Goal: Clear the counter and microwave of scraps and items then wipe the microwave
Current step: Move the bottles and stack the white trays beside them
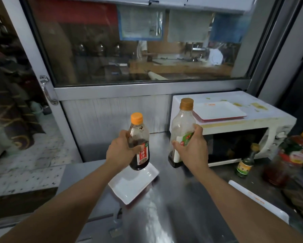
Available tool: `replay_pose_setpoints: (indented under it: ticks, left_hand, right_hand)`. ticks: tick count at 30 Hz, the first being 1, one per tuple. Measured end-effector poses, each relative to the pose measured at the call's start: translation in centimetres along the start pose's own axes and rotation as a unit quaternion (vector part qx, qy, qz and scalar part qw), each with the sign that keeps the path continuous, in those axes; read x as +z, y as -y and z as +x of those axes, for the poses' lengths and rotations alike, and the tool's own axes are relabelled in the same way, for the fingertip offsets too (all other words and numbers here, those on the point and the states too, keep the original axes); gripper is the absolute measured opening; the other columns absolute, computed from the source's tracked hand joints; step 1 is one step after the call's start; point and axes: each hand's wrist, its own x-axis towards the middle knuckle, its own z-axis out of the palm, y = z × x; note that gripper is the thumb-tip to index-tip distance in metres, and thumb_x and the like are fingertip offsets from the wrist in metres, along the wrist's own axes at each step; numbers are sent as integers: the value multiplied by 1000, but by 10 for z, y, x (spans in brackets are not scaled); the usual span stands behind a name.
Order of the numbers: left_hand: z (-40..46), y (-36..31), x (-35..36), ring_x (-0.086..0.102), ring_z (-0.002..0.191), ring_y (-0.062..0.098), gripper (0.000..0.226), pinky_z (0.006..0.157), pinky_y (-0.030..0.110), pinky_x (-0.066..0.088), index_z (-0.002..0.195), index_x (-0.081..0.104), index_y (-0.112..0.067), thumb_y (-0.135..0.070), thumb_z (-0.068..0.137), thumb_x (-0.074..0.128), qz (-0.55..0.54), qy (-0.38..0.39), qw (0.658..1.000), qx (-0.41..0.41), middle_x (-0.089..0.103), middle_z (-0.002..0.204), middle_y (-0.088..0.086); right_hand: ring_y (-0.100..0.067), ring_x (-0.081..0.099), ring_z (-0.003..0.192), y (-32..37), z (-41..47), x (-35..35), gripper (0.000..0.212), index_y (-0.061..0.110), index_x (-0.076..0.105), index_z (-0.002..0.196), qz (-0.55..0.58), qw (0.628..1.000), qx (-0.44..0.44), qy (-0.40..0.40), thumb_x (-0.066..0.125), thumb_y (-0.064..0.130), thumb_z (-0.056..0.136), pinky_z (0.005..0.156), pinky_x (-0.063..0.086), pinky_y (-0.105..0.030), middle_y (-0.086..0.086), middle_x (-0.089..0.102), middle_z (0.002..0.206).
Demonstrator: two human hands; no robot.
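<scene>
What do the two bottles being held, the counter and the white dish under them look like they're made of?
The bottle in the left hand and the bottle in the right hand look like clear plastic: see-through walls, dark sauce inside, matte orange and tan screw caps. The counter seems brushed stainless steel, grey with streaky reflections. The white dish is glossy, probably melamine or ceramic; I can't tell which.

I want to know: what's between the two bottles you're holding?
Nothing. In the head view, only bare steel counter shows in the gap between the orange-capped bottle and the brown-capped bottle.

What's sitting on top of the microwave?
A white tray lies on the microwave, with yellowish smears beside it. A red edge shows beneath the tray; what it is stays covered.
</scene>
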Motion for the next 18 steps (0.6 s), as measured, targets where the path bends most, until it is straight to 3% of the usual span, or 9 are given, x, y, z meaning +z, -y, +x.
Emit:
replay_pose_setpoints:
  ticks: [13, 18]
  left_hand:
    - [90, 14, 7, 61, 100, 24, 53, 85, 40, 52, 116, 45, -17, -34, 76, 74, 1, -17, 999, -28, 61, 107, 0]
    - [127, 28, 27, 61, 97, 20, 48, 84, 37, 52, 114, 46, -17, -30, 77, 74, -18, -3, 999, -39, 60, 102, -4]
  right_hand:
    - [-24, 57, 106, -2, 91, 75, 77, 17, 30, 134, 35, 999, 5, 37, 77, 31, 74, 83, 47, -32, -5, 53, 125]
    - [-23, 58, 103, -21, 123, 114, 76, 18, 29, 133, 32, 998, 24, 44, 77, 31, 75, 76, 42, -29, -4, 54, 123]
